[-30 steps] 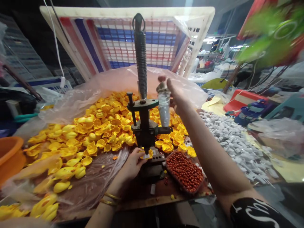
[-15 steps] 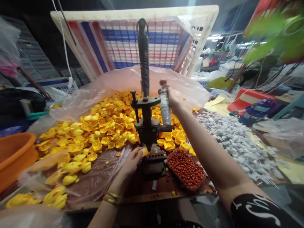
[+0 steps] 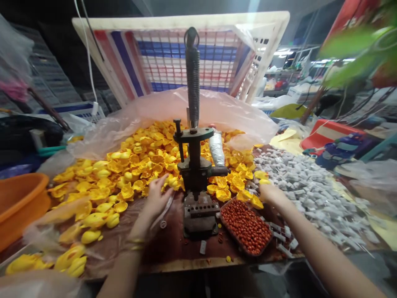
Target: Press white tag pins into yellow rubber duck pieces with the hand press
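Reaching: likely step
Left hand [image 3: 156, 198]: half open, empty, left of press [image 3: 194, 170]
Right hand [image 3: 272, 195]: hold unclear, near white parts [image 3: 305, 186], right of press
Yellow shells [image 3: 149, 161]: behind, beside press
Pickup: probably light pinch

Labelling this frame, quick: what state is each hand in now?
Left hand: open, near yellow shells.
Right hand: can't tell; fingers hidden.

Beyond our left hand [image 3: 158, 196] we see yellow shells [image 3: 145, 153] with orange patches; behind them, a cream crate [image 3: 186, 20] over red, white and blue striped sheeting [image 3: 124, 62]. Left of our right hand [image 3: 270, 193] are glossy red-brown beads [image 3: 246, 225]; right of it, pale grey pieces [image 3: 310, 192].
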### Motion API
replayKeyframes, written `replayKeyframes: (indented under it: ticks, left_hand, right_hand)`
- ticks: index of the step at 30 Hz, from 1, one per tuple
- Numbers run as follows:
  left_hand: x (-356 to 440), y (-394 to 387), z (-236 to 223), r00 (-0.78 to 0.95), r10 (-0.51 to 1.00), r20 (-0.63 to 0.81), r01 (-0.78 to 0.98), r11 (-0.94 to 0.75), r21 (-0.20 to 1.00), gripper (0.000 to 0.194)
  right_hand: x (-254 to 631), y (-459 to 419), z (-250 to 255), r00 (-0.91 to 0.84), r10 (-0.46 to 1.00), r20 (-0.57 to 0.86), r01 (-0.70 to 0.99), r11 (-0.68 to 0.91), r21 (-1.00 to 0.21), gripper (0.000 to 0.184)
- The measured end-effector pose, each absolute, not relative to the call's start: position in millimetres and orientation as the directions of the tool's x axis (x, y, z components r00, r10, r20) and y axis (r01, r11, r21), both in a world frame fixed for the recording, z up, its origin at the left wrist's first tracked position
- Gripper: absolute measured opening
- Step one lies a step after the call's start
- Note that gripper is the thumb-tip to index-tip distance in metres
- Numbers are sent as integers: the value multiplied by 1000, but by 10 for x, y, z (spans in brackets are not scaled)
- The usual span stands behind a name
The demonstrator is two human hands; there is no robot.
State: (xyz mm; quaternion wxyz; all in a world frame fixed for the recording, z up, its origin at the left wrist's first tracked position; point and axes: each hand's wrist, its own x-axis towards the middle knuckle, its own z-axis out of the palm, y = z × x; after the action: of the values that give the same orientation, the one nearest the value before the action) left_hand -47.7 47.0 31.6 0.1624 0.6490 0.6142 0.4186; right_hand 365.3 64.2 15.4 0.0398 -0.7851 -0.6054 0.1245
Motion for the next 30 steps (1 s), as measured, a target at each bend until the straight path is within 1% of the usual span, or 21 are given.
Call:
replayKeyframes:
  ticks: [2, 3, 6, 8, 9, 11, 12, 13, 15, 16, 17, 18, 19, 21, 23, 25, 27, 28, 30]
  left_hand:
    - [-345, 580, 254, -79, 934, 347, 809, -144, 571, 45]
    - [-290, 617, 209, -76, 933, 351, 843, -128, 523, 42]
    - [-272, 612, 73, -78, 926, 369, 845, -136, 518, 34]
    - [-392, 528, 13, -87, 908, 409, 817, -170, 552, 28]
    - [-472, 473, -3, -112, 892, 438, 784, -191, 590, 27]
    - [-620, 349, 2, -221, 854, 472, 670, -219, 710, 31]
    - [-668, 284, 23, -290, 841, 456, 588, -219, 779, 34]
    - [-691, 218, 56, -356, 837, 415, 489, -212, 846, 39]
    - [-657, 86, 145, -433, 860, 271, 237, -181, 954, 48]
    - [-607, 19, 194, -429, 883, 188, 100, -160, 982, 51]
    - [-541, -48, 241, -401, 909, 111, -29, -134, 991, 51]
    - [-467, -115, 282, -357, 933, 48, -137, -103, 985, 49]
    - [-390, -180, 315, -307, 952, 3, -211, -71, 975, 45]
    - [-249, -297, 359, -214, 975, -56, -259, -2, 966, 39]
    - [-144, -385, 384, -149, 984, -103, -236, 66, 970, 37]
    - [-77, -438, 406, -95, 988, -119, -176, 101, 979, 38]
    - [-36, -459, 429, -48, 995, -92, -106, 87, 991, 42]
    - [-18, -462, 441, -28, 997, -73, -75, 71, 995, 44]
    - [21, -459, 462, -14, 999, -48, -29, 47, 998, 47]
  right_hand:
    - [3619, 553, 86, 252, 950, -186, 948, -280, -149, 15]
    - [3631, 504, 77, 251, 949, -191, 950, -279, -137, 16]
    - [3749, 357, 105, 246, 956, -158, 956, -266, -122, 18]
    - [3839, 270, 146, 226, 973, -47, 958, -230, -172, 16]
    - [3867, 230, 172, 218, 975, 39, 953, -204, -226, 16]
    - [3850, 156, 239, 222, 954, 203, 909, -126, -398, 20]
    - [3795, 119, 281, 228, 941, 249, 857, -73, -509, 23]
    - [3704, 81, 329, 233, 936, 264, 781, -18, -625, 27]
    - [3421, -8, 431, 205, 952, 228, 574, 72, -816, 34]
    - [3237, -60, 478, 168, 965, 202, 476, 100, -874, 36]
    - [3035, -117, 515, 118, 974, 192, 400, 131, -907, 35]
    - [2825, -177, 537, 60, 976, 208, 356, 173, -918, 29]
    - [2615, -239, 542, -2, 968, 250, 339, 235, -911, 21]
    - [2239, -356, 492, -134, 918, 373, 345, 396, -851, 9]
    - [1963, -450, 382, -247, 832, 497, 392, 555, -734, 14]
    - [1805, -512, 258, -333, 738, 587, 474, 669, -572, 20]
    - [1744, -546, 164, -385, 665, 640, 550, 722, -420, 24]
    - [1736, -556, 136, -404, 638, 655, 571, 736, -365, 25]
    - [1738, -573, 116, -446, 601, 663, 576, 760, -301, 23]
